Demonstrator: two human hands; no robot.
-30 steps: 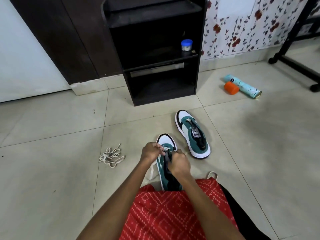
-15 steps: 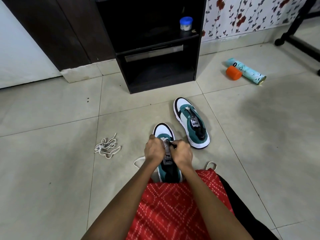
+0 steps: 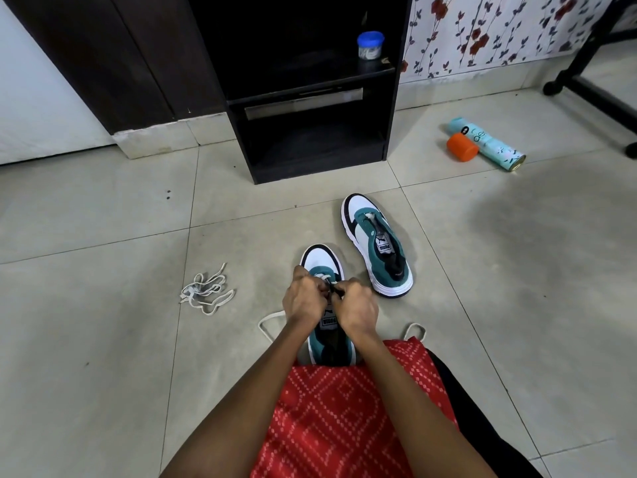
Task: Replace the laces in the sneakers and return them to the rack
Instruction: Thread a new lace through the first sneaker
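The left hand (image 3: 305, 300) and the right hand (image 3: 356, 307) were curled close together over the near sneaker (image 3: 322, 258). Both pinched its white lace (image 3: 324, 277) at the front eyelets, and loops of lace trailed on either side of that sneaker. The second sneaker (image 3: 377, 246) lay just to its right, a loose lace bundle (image 3: 206, 293) lay to its left, and the black rack (image 3: 317, 169) stood beyond it.

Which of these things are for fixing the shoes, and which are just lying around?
For the job: near sneaker, far sneaker, white lace pinched by left hand and right hand, loose laces, black rack.
Lying about: blue-lidded jar, teal spray can, orange cap.
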